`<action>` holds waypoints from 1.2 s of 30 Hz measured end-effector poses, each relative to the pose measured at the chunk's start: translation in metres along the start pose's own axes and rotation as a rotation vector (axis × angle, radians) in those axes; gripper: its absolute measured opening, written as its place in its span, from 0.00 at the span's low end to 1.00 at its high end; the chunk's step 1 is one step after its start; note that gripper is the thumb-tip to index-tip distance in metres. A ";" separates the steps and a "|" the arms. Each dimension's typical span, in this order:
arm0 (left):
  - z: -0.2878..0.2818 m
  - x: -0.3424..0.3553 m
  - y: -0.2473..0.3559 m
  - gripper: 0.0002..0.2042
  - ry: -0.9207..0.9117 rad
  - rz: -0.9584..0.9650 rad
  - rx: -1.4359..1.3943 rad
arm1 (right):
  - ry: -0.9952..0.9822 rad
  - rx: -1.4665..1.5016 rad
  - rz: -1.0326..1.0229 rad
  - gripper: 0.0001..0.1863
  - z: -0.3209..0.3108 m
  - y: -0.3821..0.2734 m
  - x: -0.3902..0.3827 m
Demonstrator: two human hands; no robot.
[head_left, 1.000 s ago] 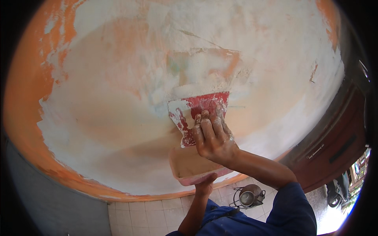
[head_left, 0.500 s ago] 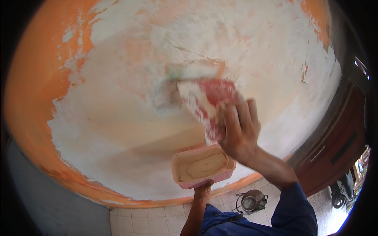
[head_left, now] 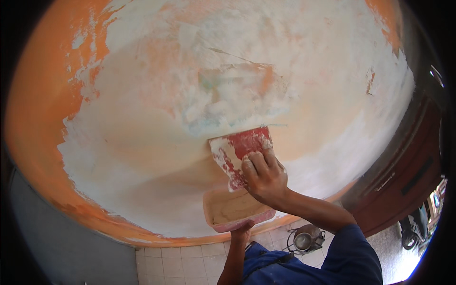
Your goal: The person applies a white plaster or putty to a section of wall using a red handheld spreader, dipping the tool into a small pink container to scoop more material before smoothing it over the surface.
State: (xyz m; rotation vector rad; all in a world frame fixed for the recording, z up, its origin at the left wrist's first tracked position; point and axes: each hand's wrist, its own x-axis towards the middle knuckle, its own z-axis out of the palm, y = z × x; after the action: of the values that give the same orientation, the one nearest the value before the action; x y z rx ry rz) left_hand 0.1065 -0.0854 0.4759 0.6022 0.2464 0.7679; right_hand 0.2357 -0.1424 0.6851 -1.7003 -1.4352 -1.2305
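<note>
My right hand (head_left: 266, 175) is closed around a red putty spreader (head_left: 247, 142) smeared with off-white filler. Its wide edge meets the wall (head_left: 156, 95), just below a rough patch with greenish and orange marks. Below it, my left hand (head_left: 243, 227) supports a pink rectangular tub (head_left: 223, 225) from underneath, fingers mostly hidden by it. Smooth beige putty (head_left: 232, 208) lies in the tub. White filler covers most of the wall, while orange paint (head_left: 38, 114) shows along the left side and bottom.
On the tiled floor (head_left: 190, 263) stands a round metal pot-like object (head_left: 304, 239) on a stand. A dark red panel (head_left: 403, 175) runs along the right. A grey surface (head_left: 71, 228) is at lower left. Part of a motorcycle (head_left: 412, 232) shows at far right.
My right hand has drawn the spreader down the wall, from over the rough patch to below it. That patch is now uncovered. The tub has shifted slightly left and down.
</note>
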 end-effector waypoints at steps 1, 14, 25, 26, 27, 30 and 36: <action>0.001 -0.003 0.004 0.17 -0.002 -0.025 -0.002 | 0.035 0.041 0.047 0.13 -0.007 0.000 -0.005; -0.070 -0.008 -0.018 0.28 -0.179 0.005 -0.041 | 0.243 -0.132 0.022 0.17 0.053 0.028 0.012; -0.053 -0.012 0.004 0.05 -0.045 0.006 0.082 | 0.034 -0.091 -0.013 0.20 0.056 0.006 -0.040; -0.045 -0.015 0.007 0.05 -0.007 -0.020 0.104 | 0.009 -0.055 -0.007 0.20 0.050 0.005 -0.043; -0.044 -0.017 0.007 0.05 0.012 -0.042 0.130 | -0.017 -0.019 0.000 0.21 0.042 0.005 -0.044; -0.055 -0.024 0.003 0.06 0.004 -0.041 0.276 | 0.011 0.135 0.078 0.22 0.003 0.002 -0.033; -0.080 -0.029 -0.015 0.11 -0.129 0.117 0.516 | -0.010 1.293 1.159 0.17 -0.060 -0.008 -0.024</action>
State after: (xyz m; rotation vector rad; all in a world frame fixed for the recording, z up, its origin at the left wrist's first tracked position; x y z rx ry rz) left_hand 0.0612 -0.0806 0.4027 1.1582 0.2942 0.7771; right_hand 0.2116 -0.2026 0.6865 -1.1253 -0.6186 0.3466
